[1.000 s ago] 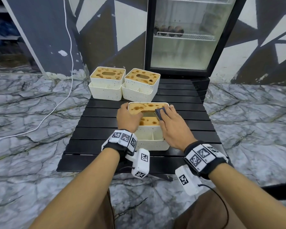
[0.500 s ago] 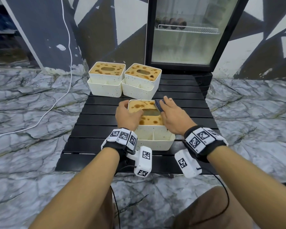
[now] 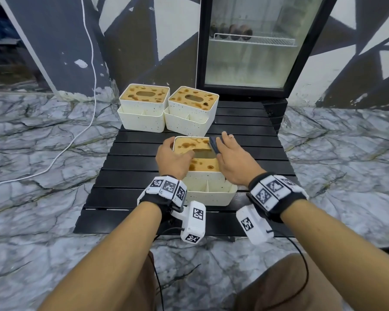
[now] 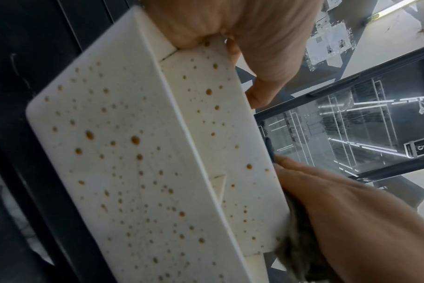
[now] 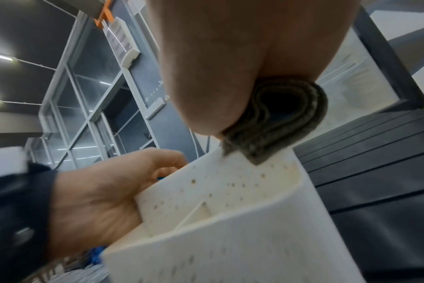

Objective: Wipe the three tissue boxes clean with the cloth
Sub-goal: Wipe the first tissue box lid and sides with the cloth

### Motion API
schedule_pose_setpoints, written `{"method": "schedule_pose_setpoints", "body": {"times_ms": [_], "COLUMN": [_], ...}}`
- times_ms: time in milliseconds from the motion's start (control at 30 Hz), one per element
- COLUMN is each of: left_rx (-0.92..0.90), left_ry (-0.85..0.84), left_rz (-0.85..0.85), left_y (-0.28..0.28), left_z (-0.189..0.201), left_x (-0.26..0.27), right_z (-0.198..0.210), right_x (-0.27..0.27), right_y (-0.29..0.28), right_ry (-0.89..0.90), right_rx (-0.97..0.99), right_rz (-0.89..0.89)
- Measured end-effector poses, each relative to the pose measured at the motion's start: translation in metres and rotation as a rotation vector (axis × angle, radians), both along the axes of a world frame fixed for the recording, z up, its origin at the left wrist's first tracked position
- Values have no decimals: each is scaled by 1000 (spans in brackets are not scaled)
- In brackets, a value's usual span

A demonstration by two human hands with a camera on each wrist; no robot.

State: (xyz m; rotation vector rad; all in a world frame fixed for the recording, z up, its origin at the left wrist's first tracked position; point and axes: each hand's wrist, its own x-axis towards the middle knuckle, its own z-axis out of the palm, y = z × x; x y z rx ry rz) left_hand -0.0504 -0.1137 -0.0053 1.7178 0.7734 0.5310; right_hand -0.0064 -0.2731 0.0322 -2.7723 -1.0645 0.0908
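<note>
Three stained tissue boxes (image 3: 195,153) (image 3: 144,102) (image 3: 192,104), one cloth (image 3: 214,144), two hands (image 3: 173,158) (image 3: 236,164), one table (image 3: 130,176)

Boxes (image 3: 208,187) cream, brown-speckled, tan blotchy lids; cloth (image 3: 215,144) dark grey; tabletop (image 3: 130,167) black slats; floor (image 3: 32,140) grey marble-veined.
</note>
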Motion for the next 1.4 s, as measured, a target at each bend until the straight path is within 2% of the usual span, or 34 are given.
{"method": "schedule_pose_setpoints", "body": {"times_ms": [133, 233, 333, 500, 833, 967, 1000, 1100, 1167, 1267, 1400], "left_rx": [6, 28, 52, 24, 10, 25, 28, 32, 39, 36, 12], "left_ry": [-1, 1, 9, 16, 1, -2, -3, -6, -5, 5, 20], "left_rz": [-3, 1, 3, -9, -17, -21, -22, -28, -35, -43, -59], "left_y": [-1, -3, -3, -3, -2, -4, -4, -4, -4, -3, 1], "left_z": [-1, -3, 0, 2, 4, 4, 4, 4, 4, 5, 5], "left_x": [0, -1, -2, -5, -6, -7, -7, -8, -8, -9, -8], "right_z": [3, -3, -6, -4, 3, 0, -3, -15, -14, -12, -3], "right_x": [9, -3, -22, -40, 8, -8, -16, -30, -35, -30, -12], "right_y": [4, -2, -13, -24, 4, -4, -7, -13, -15, -16, -10], "right_ry": [-22, 33, 16, -43, 48, 46, 7, -101, -41, -12, 6], "right_rx": [-76, -14, 108, 87, -7, 22, 79, 81, 135, 139, 27], "right_rz": [5, -24, 5, 74, -28, -26, 2, 69, 2, -1, 27]}}
